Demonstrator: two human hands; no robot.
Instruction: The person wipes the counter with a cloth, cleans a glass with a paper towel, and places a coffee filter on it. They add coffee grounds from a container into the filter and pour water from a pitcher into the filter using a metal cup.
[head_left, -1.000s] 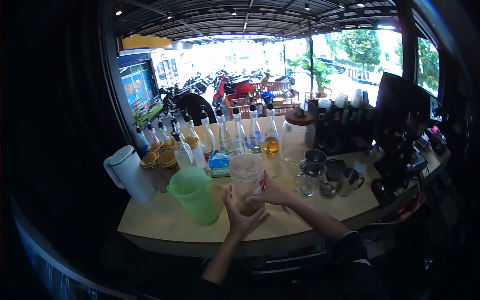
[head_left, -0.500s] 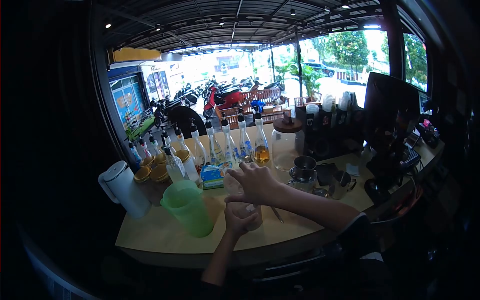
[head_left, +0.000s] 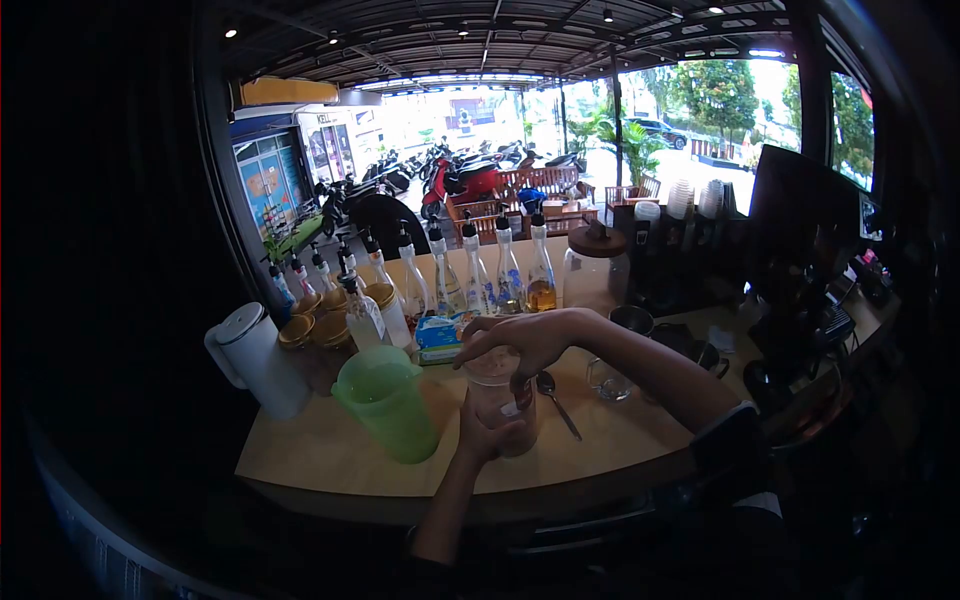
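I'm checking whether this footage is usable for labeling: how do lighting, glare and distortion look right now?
Head view: daylight outside blows out to white behind the motorcycles; indoors is dim, the left side nearly black; the wide lens bows the counter edge; the right hand and the cup it touches are shadowed and soft in detail.

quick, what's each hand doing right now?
Left hand: closed around the side of the clear plastic cup.
Right hand: gripping the same cup from above, near its rim.
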